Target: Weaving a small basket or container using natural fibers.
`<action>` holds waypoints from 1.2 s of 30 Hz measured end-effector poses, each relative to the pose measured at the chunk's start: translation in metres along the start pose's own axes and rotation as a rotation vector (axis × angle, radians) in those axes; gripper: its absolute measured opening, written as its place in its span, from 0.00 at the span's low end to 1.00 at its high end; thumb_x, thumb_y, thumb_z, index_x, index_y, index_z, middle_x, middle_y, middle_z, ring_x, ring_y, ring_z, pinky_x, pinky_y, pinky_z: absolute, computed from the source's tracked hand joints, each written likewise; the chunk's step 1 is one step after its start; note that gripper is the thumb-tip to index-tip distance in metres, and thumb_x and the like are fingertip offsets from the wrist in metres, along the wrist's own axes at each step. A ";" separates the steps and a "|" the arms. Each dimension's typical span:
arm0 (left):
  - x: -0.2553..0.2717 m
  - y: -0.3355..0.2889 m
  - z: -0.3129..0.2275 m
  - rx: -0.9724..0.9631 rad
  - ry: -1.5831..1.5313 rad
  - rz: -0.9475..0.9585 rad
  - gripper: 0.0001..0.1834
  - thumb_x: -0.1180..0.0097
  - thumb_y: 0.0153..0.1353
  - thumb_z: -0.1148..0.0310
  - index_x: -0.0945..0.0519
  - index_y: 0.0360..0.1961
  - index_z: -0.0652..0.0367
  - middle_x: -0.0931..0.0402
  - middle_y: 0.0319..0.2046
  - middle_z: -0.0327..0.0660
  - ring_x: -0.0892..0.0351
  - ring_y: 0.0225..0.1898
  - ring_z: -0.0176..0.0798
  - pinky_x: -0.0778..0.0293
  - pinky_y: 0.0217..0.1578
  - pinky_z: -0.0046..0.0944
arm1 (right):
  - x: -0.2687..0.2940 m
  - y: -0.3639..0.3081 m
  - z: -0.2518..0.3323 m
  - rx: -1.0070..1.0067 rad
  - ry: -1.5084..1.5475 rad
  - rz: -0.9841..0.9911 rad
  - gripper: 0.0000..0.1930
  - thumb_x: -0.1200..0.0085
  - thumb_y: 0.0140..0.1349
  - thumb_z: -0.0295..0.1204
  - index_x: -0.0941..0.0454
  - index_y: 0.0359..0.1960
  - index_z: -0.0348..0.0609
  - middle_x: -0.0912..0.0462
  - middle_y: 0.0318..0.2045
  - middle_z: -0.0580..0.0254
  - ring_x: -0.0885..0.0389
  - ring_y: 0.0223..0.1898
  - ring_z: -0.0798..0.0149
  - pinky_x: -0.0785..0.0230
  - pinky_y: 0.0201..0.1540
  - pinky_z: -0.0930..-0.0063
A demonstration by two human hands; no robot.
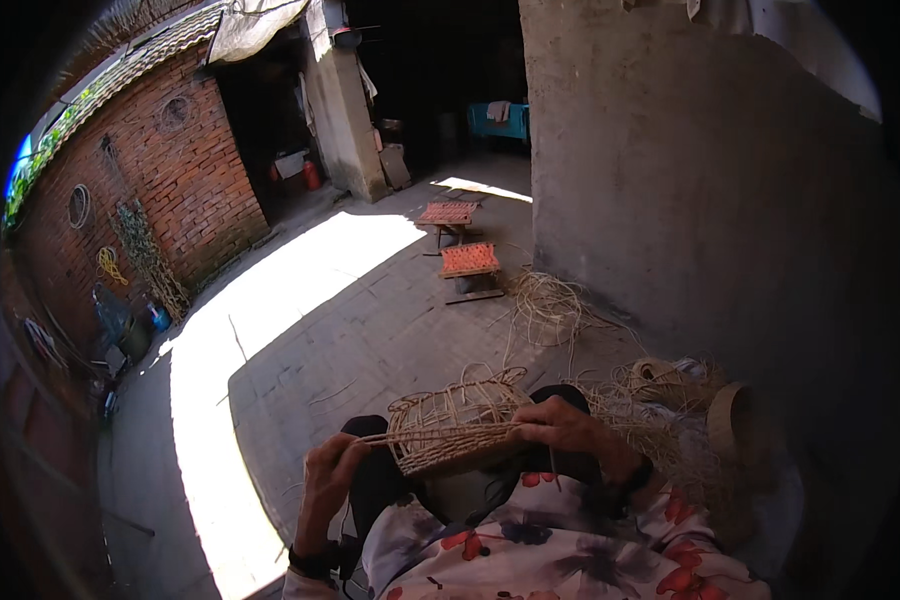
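A half-woven straw basket (450, 428) with bare upright ribs rests on my lap, low in the middle of the head view. My right hand (562, 426) grips its right rim. Left of the basket, my left hand (328, 478) pinches a thin strand of straw (374, 438) that runs to the basket's left edge. My knees in dark trousers show below the basket, and a floral garment covers my chest.
Loose straw (548, 308) lies on the paved ground by the grey concrete wall (690, 200). More straw and round woven pieces (670, 392) sit at my right. Two small woven stools (468, 260) stand ahead. A brick wall (170, 180) bounds the sunlit yard on the left.
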State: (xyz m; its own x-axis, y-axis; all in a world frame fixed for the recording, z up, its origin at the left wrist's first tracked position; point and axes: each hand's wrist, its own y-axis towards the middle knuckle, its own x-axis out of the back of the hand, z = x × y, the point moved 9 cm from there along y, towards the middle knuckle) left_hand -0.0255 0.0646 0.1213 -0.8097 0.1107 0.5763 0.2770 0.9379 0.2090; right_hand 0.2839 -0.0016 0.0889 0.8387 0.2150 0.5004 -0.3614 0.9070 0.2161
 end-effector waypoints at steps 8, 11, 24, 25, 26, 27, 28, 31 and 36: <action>0.086 -0.003 0.109 0.259 0.054 -0.273 0.11 0.46 0.67 0.67 0.17 0.35 0.65 0.32 0.18 0.33 0.36 0.21 0.27 0.41 0.24 0.33 | 0.037 -0.026 -0.049 -0.271 0.261 -0.051 0.13 0.49 0.71 0.37 0.17 0.40 0.40 0.25 0.25 0.76 0.31 0.28 0.80 0.37 0.32 0.81; 0.095 -0.011 0.123 0.307 0.063 -0.275 0.11 0.46 0.67 0.67 0.17 0.36 0.64 0.31 0.18 0.34 0.35 0.21 0.27 0.39 0.25 0.33 | 0.037 -0.031 -0.054 -0.311 0.320 -0.108 0.14 0.49 0.72 0.38 0.17 0.41 0.41 0.32 0.22 0.81 0.37 0.24 0.83 0.43 0.27 0.85; 0.188 -0.054 0.174 0.084 0.572 -0.546 0.10 0.48 0.68 0.71 0.16 0.38 0.64 0.20 0.26 0.48 0.20 0.29 0.46 0.27 0.34 0.43 | 0.031 -0.041 -0.089 -0.456 0.211 -0.340 0.09 0.44 0.67 0.31 0.17 0.37 0.38 0.22 0.26 0.74 0.28 0.30 0.80 0.34 0.33 0.82; 0.176 -0.049 0.189 0.293 0.644 -0.369 0.10 0.45 0.64 0.72 0.17 0.45 0.60 0.18 0.35 0.49 0.18 0.32 0.51 0.24 0.39 0.45 | 0.038 -0.044 -0.088 -0.456 0.201 -0.416 0.08 0.43 0.66 0.30 0.17 0.36 0.38 0.20 0.28 0.73 0.27 0.31 0.80 0.33 0.35 0.82; 0.160 -0.049 0.183 0.278 0.760 -0.263 0.14 0.43 0.61 0.73 0.18 0.49 0.57 0.19 0.40 0.49 0.17 0.34 0.53 0.23 0.41 0.46 | 0.041 -0.043 -0.086 -0.434 0.210 -0.426 0.08 0.42 0.66 0.30 0.18 0.37 0.37 0.19 0.29 0.72 0.26 0.33 0.79 0.31 0.37 0.80; 0.135 -0.046 0.166 0.260 0.873 -0.151 0.20 0.41 0.59 0.73 0.20 0.54 0.55 0.20 0.46 0.50 0.17 0.37 0.54 0.22 0.43 0.46 | 0.039 -0.040 -0.081 -0.433 0.204 -0.413 0.08 0.42 0.66 0.30 0.18 0.37 0.37 0.19 0.29 0.72 0.26 0.33 0.79 0.31 0.37 0.80; 0.115 -0.043 0.143 0.159 0.769 -0.124 0.25 0.39 0.56 0.73 0.22 0.57 0.54 0.22 0.50 0.51 0.17 0.38 0.54 0.21 0.44 0.46 | 0.034 -0.032 -0.065 -0.374 0.180 -0.360 0.08 0.42 0.66 0.30 0.18 0.37 0.36 0.19 0.29 0.71 0.26 0.33 0.79 0.31 0.37 0.80; 0.043 -0.025 0.071 0.132 0.208 0.036 0.32 0.37 0.52 0.73 0.26 0.62 0.53 0.24 0.54 0.53 0.17 0.43 0.54 0.21 0.45 0.46 | 0.008 -0.010 -0.026 -0.255 0.134 -0.251 0.09 0.42 0.66 0.29 0.18 0.38 0.34 0.18 0.28 0.68 0.25 0.32 0.79 0.31 0.36 0.79; -0.050 -0.031 -0.051 -0.516 0.113 0.105 0.26 0.40 0.57 0.72 0.25 0.59 0.58 0.22 0.50 0.53 0.18 0.41 0.54 0.23 0.45 0.44 | -0.066 0.030 0.024 -0.139 0.090 0.021 0.07 0.40 0.63 0.28 0.18 0.39 0.37 0.19 0.24 0.60 0.24 0.26 0.73 0.31 0.31 0.75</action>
State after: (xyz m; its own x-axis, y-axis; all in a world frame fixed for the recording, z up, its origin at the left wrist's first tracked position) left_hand 0.0330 0.0134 0.1267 -0.7114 0.1325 0.6902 0.5947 0.6367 0.4908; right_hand 0.2074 0.0028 0.0826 0.8670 0.2603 0.4250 -0.3244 0.9421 0.0848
